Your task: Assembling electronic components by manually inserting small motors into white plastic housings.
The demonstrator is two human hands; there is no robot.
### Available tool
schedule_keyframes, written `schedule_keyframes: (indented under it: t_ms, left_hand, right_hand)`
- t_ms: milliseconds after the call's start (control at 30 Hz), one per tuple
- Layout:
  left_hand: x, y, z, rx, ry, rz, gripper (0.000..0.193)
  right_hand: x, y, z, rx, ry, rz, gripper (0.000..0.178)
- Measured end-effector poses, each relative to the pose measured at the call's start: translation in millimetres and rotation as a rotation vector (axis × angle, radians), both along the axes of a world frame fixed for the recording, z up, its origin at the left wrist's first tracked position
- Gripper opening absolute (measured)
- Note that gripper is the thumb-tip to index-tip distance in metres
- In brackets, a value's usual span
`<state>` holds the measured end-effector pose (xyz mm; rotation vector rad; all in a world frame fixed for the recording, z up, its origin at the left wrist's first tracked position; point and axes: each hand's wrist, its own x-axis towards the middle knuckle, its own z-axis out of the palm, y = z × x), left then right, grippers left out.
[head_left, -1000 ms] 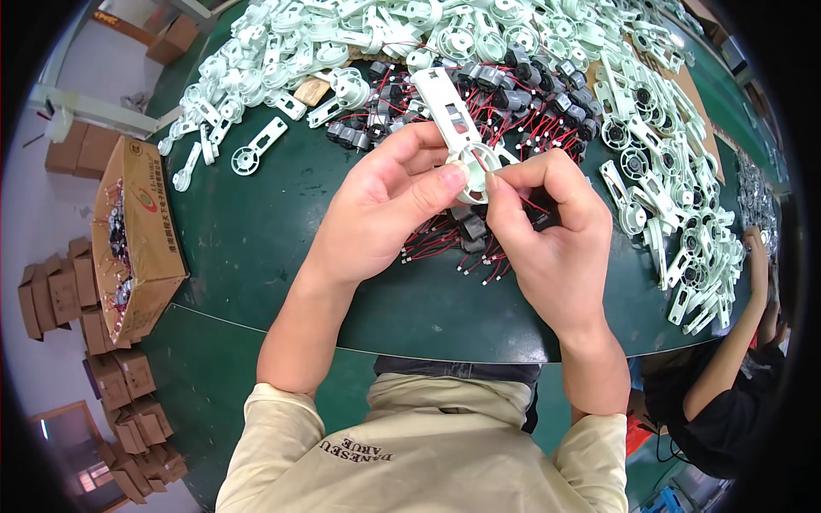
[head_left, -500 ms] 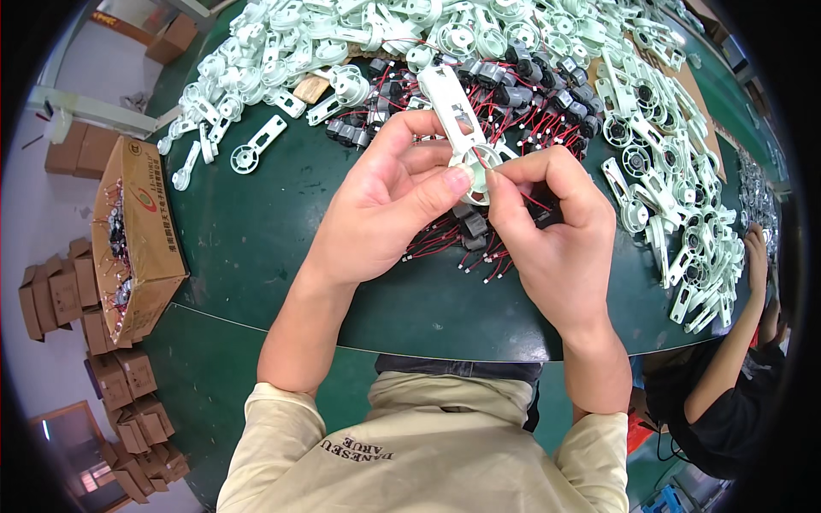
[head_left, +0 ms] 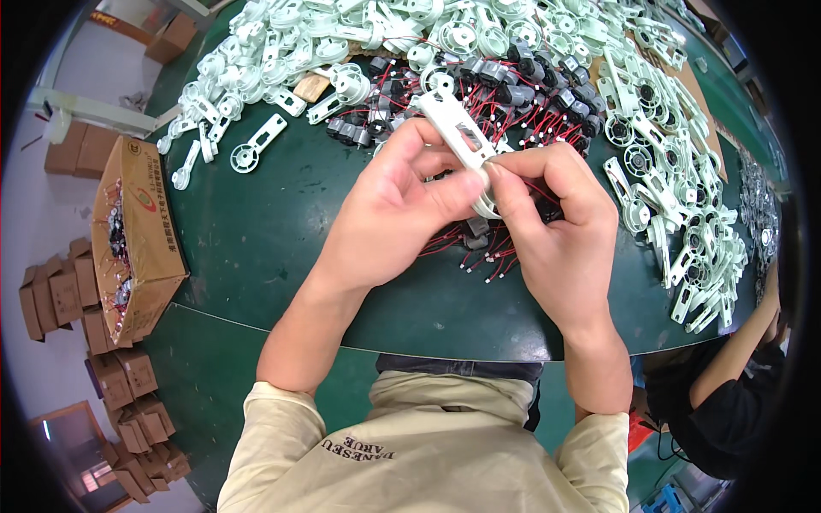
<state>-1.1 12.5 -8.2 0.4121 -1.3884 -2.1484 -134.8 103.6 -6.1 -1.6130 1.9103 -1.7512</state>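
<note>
My left hand [head_left: 389, 209] is closed around a pale green plastic housing [head_left: 453, 120], a long slotted arm with a round end. Its slotted arm points up and away, tilted left. At the round end, my right hand [head_left: 564, 227] pinches with thumb and forefinger; red wire [head_left: 540, 186] shows beneath those fingers, whose tips cover most of what they hold. Both hands are above a heap of small grey motors [head_left: 513, 94] with red wires and white plugs. More such motors [head_left: 476, 231] lie just below the housing.
Pale green housings [head_left: 282, 51] are piled across the back of the green table [head_left: 256, 282], with more [head_left: 684, 214] along the right. One housing [head_left: 256, 145] lies apart at left. A carton [head_left: 145, 239] of wired parts stands left. Another person's arm [head_left: 740, 342] reaches in at right.
The housing has turned in my left hand, so its round end is now mostly hidden. My right fingertips have shifted slightly up against it. The other person's arm has lowered.
</note>
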Motion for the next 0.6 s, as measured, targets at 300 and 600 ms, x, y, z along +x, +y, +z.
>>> schedule_keyframes:
  t_ms: [300,600]
  left_hand:
    - [6.7,-13.8,5.7,-0.083,-0.019,0.236,0.025]
    - [9.0,-15.2,9.4,-0.140,0.064,0.305,0.018]
  right_hand:
    - [-10.6,10.5,4.8,0.182,-0.178,0.179,0.015]
    - [-10.1,11.2,17.3,0.311,-0.586,0.298,0.024]
